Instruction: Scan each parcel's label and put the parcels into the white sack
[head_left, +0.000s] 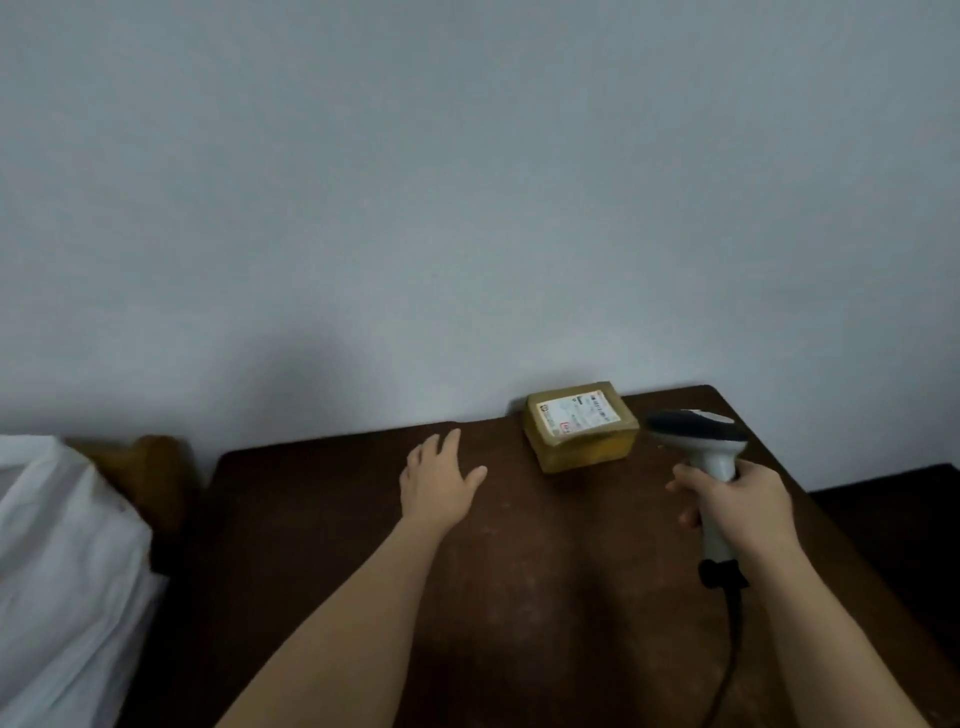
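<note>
One taped parcel (582, 434) waits beyond the spread, empty left hand (441, 480).
Right hand (735, 501) fingers grip the scanner (709, 452); the stiff, probably light box suits a side-wall grasp.

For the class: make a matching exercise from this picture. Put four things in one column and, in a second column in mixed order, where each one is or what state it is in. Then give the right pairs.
Column one:
1. parcel
2. scanner
3. white sack
4. left hand

Column two:
A. gripped by the right hand
B. at the left edge of the picture, beside the table
C. open, fingers straight, over the table top
D. at the table's far edge by the wall, label facing up

Pairs: 1-D, 2-A, 3-B, 4-C
</note>
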